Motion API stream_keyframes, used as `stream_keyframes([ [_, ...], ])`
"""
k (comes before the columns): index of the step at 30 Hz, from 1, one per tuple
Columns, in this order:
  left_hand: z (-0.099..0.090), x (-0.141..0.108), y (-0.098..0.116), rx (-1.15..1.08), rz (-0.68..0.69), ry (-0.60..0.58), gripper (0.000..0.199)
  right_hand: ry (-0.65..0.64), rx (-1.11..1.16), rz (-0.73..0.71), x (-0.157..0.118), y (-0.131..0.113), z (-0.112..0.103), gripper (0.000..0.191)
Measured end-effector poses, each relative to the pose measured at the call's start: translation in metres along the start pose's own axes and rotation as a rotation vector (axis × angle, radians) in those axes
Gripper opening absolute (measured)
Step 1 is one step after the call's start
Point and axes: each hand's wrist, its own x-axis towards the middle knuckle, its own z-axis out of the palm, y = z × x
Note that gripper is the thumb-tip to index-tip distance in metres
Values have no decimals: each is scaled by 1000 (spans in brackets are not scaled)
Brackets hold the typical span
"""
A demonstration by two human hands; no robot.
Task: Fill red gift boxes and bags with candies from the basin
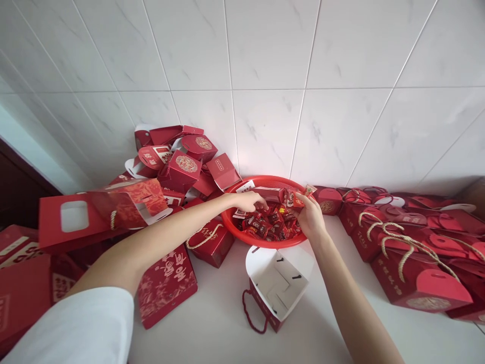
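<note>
A red plastic basket point(231, 230) against the wall holds many small wrapped candies point(275, 222) in red and dark wrappers. My left hand point(250, 201) reaches over its left side, fingers curled down among the candies; what they pinch, if anything, is hidden. At the basket's right rim, my right hand point(311, 217) is closed on red wrapped candy packets point(293, 197), thumb and fingers around them. In front of the basket stands an open gift box point(280, 283), white inside, with a dark red cord handle point(248, 316) hanging at its left; I see no candy in it.
Red gift boxes point(185, 164) lie piled at the left, several with flaps up. One patterned box point(166, 285) lies near my left forearm. Closed boxes with rope handles point(417, 273) stand in rows at the right. A white tiled wall point(269, 45) rises behind the white tabletop point(212, 323).
</note>
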Motion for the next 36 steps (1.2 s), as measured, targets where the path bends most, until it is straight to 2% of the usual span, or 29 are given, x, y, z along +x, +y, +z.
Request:
stream_keyframes([
  [6,-14,-11,-8,184,-95,0,62,-6,-11,1,1,1,-1,22],
  [11,-2,-17,-10,271,-190,-122,85,-21,-14,16,0,0,0,24],
  [13,6,-19,-7,340,-211,-118,78,-19,-10,32,0,-1,1,24],
  [15,12,-19,-4,398,-204,-85,58,-21,-13,39,-1,-2,1,25],
  [17,13,-17,-2,416,-181,-59,34,-28,-21,35,-1,-2,2,26],
  [19,10,-16,-2,414,-174,-40,24,-37,-28,27,-1,-3,2,28],
  [28,-8,-18,-10,402,-109,-7,38,-22,-12,54,-4,-5,4,28],
  [31,-7,-21,-7,393,-86,-39,37,-22,-20,54,-4,-5,4,28],
  [36,5,-20,4,390,-88,-135,25,-36,-31,47,-4,-5,3,29],
])
